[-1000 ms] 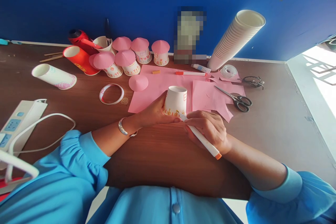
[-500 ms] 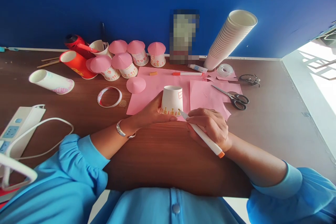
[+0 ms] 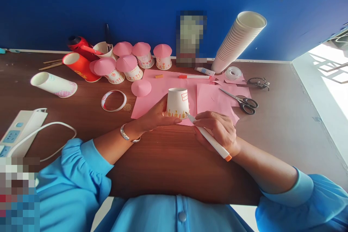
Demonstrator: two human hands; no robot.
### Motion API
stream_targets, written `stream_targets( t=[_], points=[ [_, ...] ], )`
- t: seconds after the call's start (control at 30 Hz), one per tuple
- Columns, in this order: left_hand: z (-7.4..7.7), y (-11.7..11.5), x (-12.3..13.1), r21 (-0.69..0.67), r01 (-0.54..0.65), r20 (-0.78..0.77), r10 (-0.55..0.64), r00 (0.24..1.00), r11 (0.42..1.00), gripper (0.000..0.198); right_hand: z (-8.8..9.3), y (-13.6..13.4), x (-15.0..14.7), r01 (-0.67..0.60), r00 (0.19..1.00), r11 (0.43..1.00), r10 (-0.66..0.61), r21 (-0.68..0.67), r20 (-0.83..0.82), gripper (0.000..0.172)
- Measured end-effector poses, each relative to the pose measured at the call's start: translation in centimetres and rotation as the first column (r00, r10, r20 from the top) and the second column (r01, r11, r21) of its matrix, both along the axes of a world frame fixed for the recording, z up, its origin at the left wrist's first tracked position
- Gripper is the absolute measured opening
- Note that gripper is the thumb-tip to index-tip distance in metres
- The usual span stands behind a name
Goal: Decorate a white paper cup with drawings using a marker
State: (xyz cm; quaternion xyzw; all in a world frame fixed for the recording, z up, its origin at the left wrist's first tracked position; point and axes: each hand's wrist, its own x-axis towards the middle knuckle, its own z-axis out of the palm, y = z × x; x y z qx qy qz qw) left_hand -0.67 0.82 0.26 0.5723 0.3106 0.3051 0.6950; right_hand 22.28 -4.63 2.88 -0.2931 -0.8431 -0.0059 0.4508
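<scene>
An upside-down white paper cup (image 3: 178, 102) with orange drawings along its lower edge stands on a pink paper sheet (image 3: 157, 92) on the wooden table. My left hand (image 3: 154, 116) wraps round the cup's left side and holds it. My right hand (image 3: 219, 130) grips a white marker (image 3: 210, 139) with an orange end cap. The marker's tip touches the cup's lower right rim.
Several cups with pink cone tops (image 3: 130, 66) stand at the back, near a red cup (image 3: 78, 66) and a lying white cup (image 3: 53, 84). A loose pink cone (image 3: 141, 87), cut ring (image 3: 114, 100), scissors (image 3: 241, 101), tape roll (image 3: 233, 73), tall cup stack (image 3: 236, 41) and power strip (image 3: 16, 134) surround me.
The marker tip has stayed at the cup's lower rim, shifting slightly. My left hand keeps hold of the cup. The view has shifted a little.
</scene>
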Motion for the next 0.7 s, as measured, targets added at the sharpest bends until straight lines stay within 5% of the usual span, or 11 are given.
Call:
stream_targets(
  t=[0.7],
  points=[
    [0.29,-0.2,-0.08,0.009,0.041,-0.046,-0.04,0.998,0.999,0.07,-0.56,-0.13,0.01,-0.005,1.0,0.999,0.006,-0.032,0.007,0.017]
  ],
)
